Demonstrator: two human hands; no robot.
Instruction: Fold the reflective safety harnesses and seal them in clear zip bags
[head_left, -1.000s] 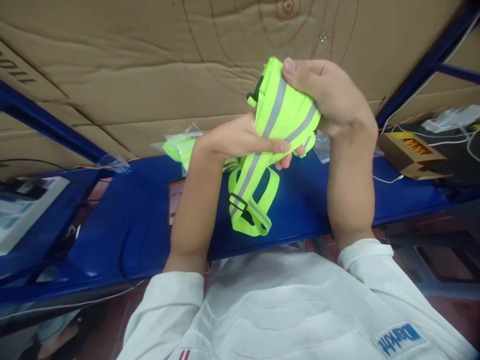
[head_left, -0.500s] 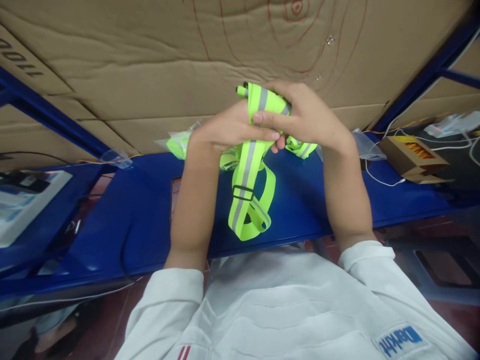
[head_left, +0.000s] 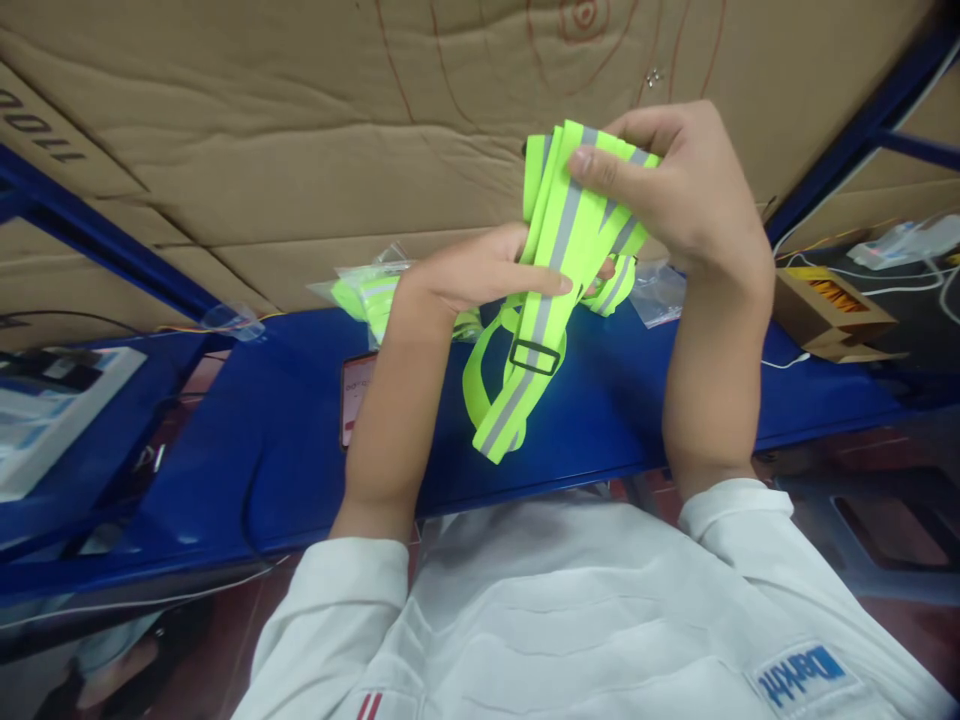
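Note:
A neon-yellow reflective strap [head_left: 559,235] with a grey stripe is gathered in folds between my two hands, above the blue table. My left hand [head_left: 491,270] grips the bundle from the left, its thumb across the front. Higher up, my right hand [head_left: 671,185] pinches the folded top, thumb in front and the other fingers mostly hidden behind. Below my left thumb hangs a loop of the strap with a black slide buckle [head_left: 535,357]. More neon strap [head_left: 615,290] shows behind, near my right wrist; whether it joins the held one I cannot tell.
Behind my left forearm lies a clear bag with neon straps [head_left: 375,300]. A phone [head_left: 354,400] is partly under that forearm. The blue table [head_left: 600,400] meets a cardboard wall [head_left: 285,150]. At right are a plastic bag [head_left: 660,295], a small open carton [head_left: 832,315] and white cables.
My right hand has moved up and right, drawing the folded top with it and fanning the folds. The buckle and hanging loop have swung right. My left hand has shifted slightly right.

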